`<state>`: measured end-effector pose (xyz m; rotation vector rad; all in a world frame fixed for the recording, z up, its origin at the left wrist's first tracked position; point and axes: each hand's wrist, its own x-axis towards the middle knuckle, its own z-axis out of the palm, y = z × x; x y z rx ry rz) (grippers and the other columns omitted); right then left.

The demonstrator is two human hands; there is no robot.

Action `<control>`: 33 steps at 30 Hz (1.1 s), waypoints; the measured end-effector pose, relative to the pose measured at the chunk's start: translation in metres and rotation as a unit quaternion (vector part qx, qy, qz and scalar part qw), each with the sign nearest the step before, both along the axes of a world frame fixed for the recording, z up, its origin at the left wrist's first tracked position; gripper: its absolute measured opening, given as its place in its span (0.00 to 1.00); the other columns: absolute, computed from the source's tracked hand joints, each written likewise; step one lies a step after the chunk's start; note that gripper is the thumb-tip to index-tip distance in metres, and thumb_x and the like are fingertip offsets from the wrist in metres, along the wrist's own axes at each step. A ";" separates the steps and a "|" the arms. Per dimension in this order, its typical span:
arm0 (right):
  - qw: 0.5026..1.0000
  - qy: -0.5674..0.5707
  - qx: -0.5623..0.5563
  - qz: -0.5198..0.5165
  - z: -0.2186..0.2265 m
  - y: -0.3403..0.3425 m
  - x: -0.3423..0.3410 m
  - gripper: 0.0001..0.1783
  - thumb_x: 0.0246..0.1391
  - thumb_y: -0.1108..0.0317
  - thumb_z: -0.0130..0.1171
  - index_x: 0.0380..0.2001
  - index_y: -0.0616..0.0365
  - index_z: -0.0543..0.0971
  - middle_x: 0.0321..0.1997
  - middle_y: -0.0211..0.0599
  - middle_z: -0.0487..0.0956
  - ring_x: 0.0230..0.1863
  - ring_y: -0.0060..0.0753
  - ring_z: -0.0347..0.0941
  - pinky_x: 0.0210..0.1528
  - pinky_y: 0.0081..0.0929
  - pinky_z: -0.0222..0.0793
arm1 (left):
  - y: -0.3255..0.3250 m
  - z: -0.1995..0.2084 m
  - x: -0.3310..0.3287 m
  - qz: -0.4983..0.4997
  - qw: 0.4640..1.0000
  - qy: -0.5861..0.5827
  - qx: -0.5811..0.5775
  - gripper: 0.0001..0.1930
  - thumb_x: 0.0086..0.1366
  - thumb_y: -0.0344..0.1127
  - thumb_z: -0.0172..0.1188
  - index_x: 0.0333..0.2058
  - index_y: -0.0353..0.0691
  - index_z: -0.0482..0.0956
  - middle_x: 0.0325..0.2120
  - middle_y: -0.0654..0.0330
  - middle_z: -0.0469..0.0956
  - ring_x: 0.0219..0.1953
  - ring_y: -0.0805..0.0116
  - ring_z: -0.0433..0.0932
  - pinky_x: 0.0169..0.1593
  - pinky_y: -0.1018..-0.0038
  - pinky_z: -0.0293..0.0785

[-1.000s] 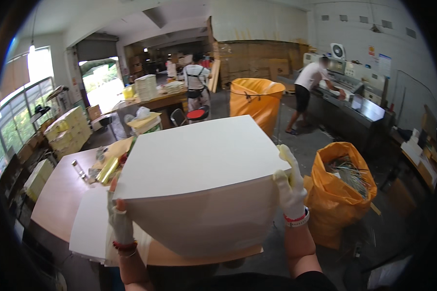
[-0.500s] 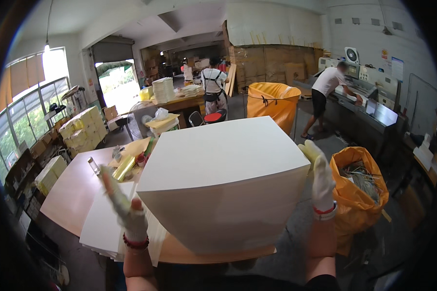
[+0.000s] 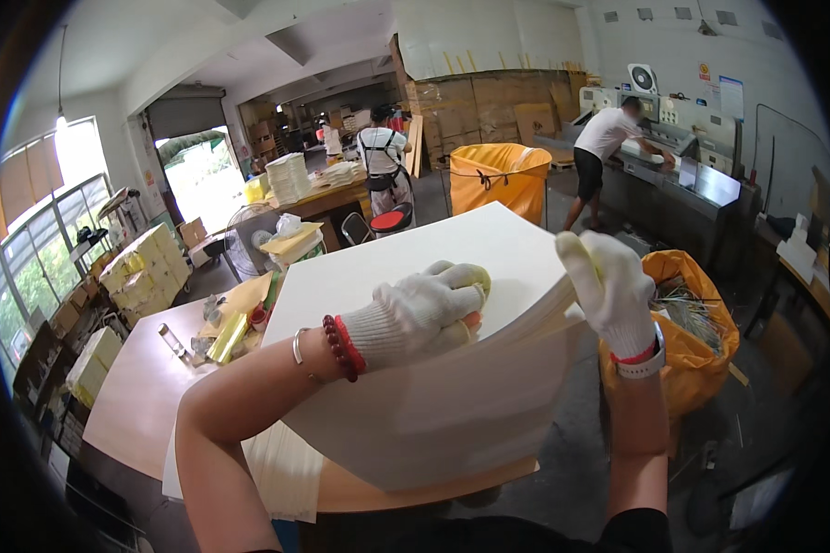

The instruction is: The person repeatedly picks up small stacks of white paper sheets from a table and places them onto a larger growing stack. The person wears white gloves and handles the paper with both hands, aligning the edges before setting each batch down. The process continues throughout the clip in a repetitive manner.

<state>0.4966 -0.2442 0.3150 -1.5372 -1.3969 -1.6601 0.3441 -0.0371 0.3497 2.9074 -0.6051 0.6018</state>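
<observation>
A tall stack of large white paper sheets [image 3: 378,263] stands in front of me. My left hand [image 3: 424,309], in a white knit glove with yellowish fingertips, lies across the top near the front edge. Its fingers rest on the paper, and a bare fingertip shows beside them. At the stack's right corner, my gloved right hand [image 3: 604,286] is closed round the corner of the upper sheets. Those sheets bend upward there, and their edges fan apart. The paper hides part of the right fingers.
A lower paper pile [image 3: 281,470] sits left of the stack, on a table [image 3: 138,401] with a gold roll [image 3: 227,341]. Orange bags stand behind [image 3: 498,184] and at right [image 3: 687,369], the latter holding scraps. One person [image 3: 609,152] leans over a machine; another [image 3: 385,157] stands at a far table.
My left hand has come from beside the stack onto its top. The right hand has closed on the right corner, and the upper sheets there now bend up and fan out.
</observation>
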 end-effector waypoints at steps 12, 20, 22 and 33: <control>0.912 0.338 0.188 0.135 0.004 0.030 -0.013 0.23 0.62 0.60 0.51 0.15 0.63 0.71 0.14 0.46 0.65 0.18 0.48 0.67 0.21 0.35 0.61 | -0.006 0.017 -0.009 0.030 0.968 0.119 -0.218 0.13 0.57 0.31 0.65 0.38 0.31 0.78 0.24 0.56 0.74 0.28 0.71 0.72 0.35 0.74 0.70; 0.920 0.307 0.185 0.159 0.003 0.031 -0.010 0.22 0.62 0.63 0.51 0.16 0.65 0.70 0.13 0.43 0.63 0.12 0.39 0.62 0.17 0.33 0.55 | -0.003 0.020 -0.008 0.064 0.985 0.113 -0.117 0.18 0.53 0.41 0.73 0.26 0.38 0.71 0.21 0.57 0.71 0.27 0.71 0.69 0.33 0.73 0.69; 0.926 0.275 0.203 0.162 0.000 0.032 -0.006 0.20 0.62 0.64 0.50 0.17 0.65 0.70 0.13 0.43 0.63 0.12 0.39 0.60 0.17 0.33 0.53 | -0.004 0.020 -0.009 0.060 0.986 0.101 -0.120 0.17 0.54 0.40 0.71 0.35 0.37 0.76 0.22 0.57 0.72 0.28 0.71 0.70 0.34 0.74 0.69; 0.971 0.106 0.190 0.101 0.004 0.034 -0.006 0.10 0.60 0.74 0.50 0.25 0.69 0.73 0.17 0.45 0.65 0.18 0.46 0.64 0.24 0.33 0.61 | -0.005 0.024 -0.010 -0.020 0.993 0.072 -0.091 0.25 0.56 0.35 0.68 0.52 0.38 0.73 0.37 0.54 0.79 0.42 0.61 0.80 0.48 0.70 0.74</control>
